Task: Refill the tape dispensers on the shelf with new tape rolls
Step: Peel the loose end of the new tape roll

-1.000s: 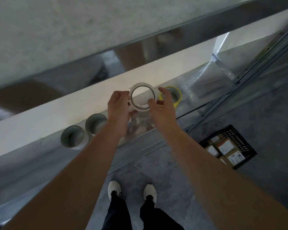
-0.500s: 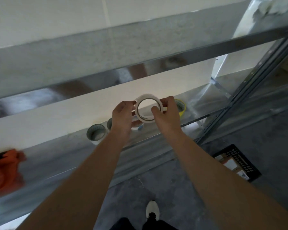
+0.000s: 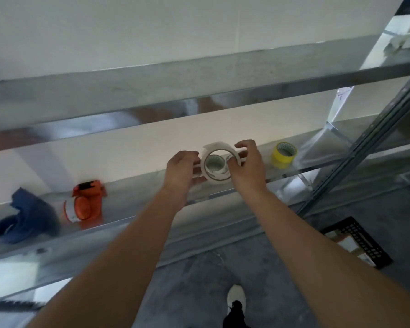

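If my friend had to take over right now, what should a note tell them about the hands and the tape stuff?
Left hand: gripping the left side of the white tape roll.
Right hand: gripping its right side. The roll is held up in front of the shelf, not set down.
On the shelf: a yellow tape roll to the right, another roll seen through the held one, an orange tape dispenser to the left, and a blurry blue dispenser further left.
Done: a new roll is in hand.
Left: load it into a dispenser; whether either already has tape is hard to tell.
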A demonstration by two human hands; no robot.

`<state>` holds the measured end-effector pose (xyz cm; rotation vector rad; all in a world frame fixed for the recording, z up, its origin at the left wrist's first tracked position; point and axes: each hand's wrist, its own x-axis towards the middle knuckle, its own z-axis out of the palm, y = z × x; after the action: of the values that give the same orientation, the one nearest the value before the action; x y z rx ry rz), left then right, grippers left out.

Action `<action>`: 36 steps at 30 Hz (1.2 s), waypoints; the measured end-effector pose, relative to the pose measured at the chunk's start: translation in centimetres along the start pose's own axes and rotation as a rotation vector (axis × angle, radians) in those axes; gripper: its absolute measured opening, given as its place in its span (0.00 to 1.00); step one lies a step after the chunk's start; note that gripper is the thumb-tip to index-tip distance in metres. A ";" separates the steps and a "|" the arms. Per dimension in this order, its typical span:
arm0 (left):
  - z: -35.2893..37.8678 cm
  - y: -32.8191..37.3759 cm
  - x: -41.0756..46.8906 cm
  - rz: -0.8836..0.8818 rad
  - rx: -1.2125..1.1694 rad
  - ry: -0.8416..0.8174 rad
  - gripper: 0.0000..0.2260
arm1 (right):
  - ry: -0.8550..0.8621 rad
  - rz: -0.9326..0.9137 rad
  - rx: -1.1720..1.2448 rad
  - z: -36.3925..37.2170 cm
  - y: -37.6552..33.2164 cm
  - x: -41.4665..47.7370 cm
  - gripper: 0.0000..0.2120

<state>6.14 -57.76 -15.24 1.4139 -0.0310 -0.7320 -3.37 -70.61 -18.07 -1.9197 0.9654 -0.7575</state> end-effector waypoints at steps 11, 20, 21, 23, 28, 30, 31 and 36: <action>-9.3 2.9 -5.6 0.156 -0.024 0.016 0.11 | -0.059 -0.072 0.023 2.6 -8.0 -7.6 0.10; -13.9 4.9 -9.2 0.232 0.068 0.124 0.09 | -0.122 -0.181 0.055 5.0 -12.2 -9.7 0.07; -14.4 5.1 -9.6 0.236 0.064 0.139 0.08 | -0.135 -0.190 0.058 5.3 -12.6 -9.8 0.07; -15.2 5.3 -10.3 0.229 0.040 0.184 0.07 | -0.171 -0.190 0.067 5.9 -13.3 -10.1 0.08; -17.4 4.9 -12.3 0.263 0.083 0.319 0.07 | -0.281 -0.215 0.135 7.8 -14.9 -11.4 0.09; -18.2 4.9 -13.2 0.276 0.104 0.360 0.08 | -0.303 -0.230 0.163 8.6 -15.4 -12.3 0.09; -18.7 4.9 -13.7 0.280 0.108 0.376 0.09 | -0.315 -0.236 0.168 9.1 -15.6 -12.7 0.10; -21.3 4.4 -15.9 0.317 0.127 0.420 0.20 | -0.374 -0.238 0.182 11.2 -17.2 -15.6 0.13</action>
<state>4.90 -31.57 -9.07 1.6142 0.0264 -0.1670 3.06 -46.79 -10.55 -1.9419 0.4309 -0.5674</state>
